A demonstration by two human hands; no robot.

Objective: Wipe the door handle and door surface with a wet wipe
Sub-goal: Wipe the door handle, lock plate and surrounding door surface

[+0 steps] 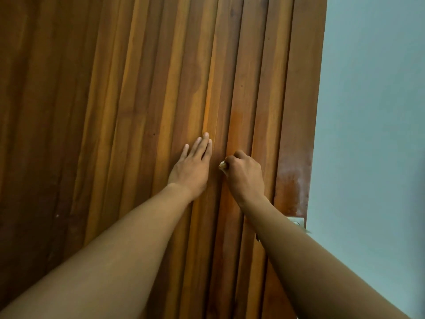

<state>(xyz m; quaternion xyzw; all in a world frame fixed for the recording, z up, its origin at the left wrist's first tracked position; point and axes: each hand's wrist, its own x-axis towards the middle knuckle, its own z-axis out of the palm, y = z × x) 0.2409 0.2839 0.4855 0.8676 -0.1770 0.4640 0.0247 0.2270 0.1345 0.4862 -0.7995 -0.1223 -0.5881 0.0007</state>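
A brown wooden door (142,93) with vertical grooved slats fills most of the view. My left hand (194,168) lies flat against it, fingers straight and slightly apart. Just to its right, my right hand (245,174) is closed around a crumpled wet wipe (223,165), pressing it against a slat; only a small pale corner of the wipe shows past the fingers. A damp, darker streak runs along the slat above and below that hand. The metal door handle plate (297,221) peeks out near the door's right edge, mostly hidden behind my right forearm.
A pale blue-grey wall (372,134) stands to the right of the door edge. A whitish smeared patch (293,180) marks the door's right stile above the handle.
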